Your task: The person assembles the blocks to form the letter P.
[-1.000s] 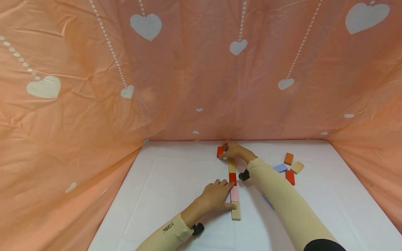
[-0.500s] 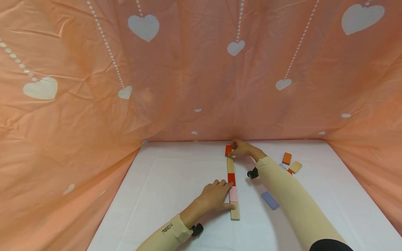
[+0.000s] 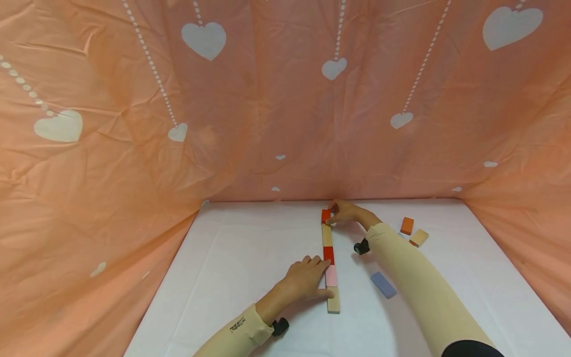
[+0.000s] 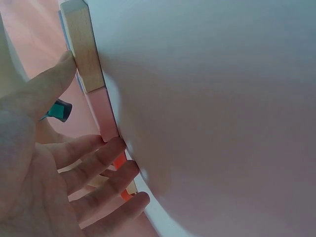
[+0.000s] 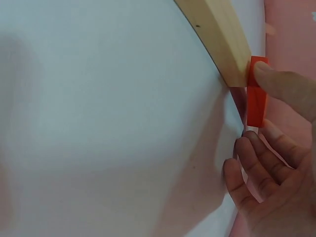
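Note:
Small wooden blocks lie end to end in a straight row. From the near end come a plain wood block (image 3: 333, 304), a pink block (image 3: 331, 276), a red block (image 3: 328, 254) and another plain wood block (image 3: 327, 236). At the far end my right hand (image 3: 351, 213) pinches an orange-red block (image 3: 325, 216) between thumb and index finger. In the right wrist view that orange-red block stands at the end of the wood one; whether they touch is unclear. My left hand (image 3: 305, 278) rests along the row's left side, fingers extended, thumb against the nearest block.
Right of the row lies a blue block (image 3: 383, 285). Farther right are an orange block (image 3: 407, 225) and a plain wood block (image 3: 419, 237), with others partly hidden by the right sleeve (image 3: 410, 277). An orange curtain (image 3: 267, 124) hangs behind the white table (image 3: 250, 238).
My right hand has carried the orange-red block rightward into line with the row, then slightly nearer to the wood block. My left hand has stayed in place.

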{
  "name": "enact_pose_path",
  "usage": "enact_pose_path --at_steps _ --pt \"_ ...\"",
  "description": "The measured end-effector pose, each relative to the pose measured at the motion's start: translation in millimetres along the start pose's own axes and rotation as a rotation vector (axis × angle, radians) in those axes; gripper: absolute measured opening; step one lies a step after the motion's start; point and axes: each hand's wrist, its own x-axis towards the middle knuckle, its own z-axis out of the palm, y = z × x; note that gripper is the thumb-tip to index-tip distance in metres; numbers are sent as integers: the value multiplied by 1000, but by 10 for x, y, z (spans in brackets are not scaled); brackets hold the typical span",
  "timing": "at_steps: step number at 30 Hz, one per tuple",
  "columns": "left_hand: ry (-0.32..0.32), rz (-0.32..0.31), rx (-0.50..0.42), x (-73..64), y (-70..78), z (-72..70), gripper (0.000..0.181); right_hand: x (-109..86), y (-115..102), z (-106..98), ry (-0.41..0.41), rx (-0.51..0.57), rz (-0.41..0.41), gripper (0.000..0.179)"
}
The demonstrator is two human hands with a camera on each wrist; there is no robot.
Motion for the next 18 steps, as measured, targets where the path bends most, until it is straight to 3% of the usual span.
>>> enact_pose_path --at_steps 12,18 --pt "2 4 1 15 -8 10 84 25 14 4 -6 -61 -12 53" --pt "9 9 11 22 -2 11 84 31 41 16 -9 -36 -23 49"
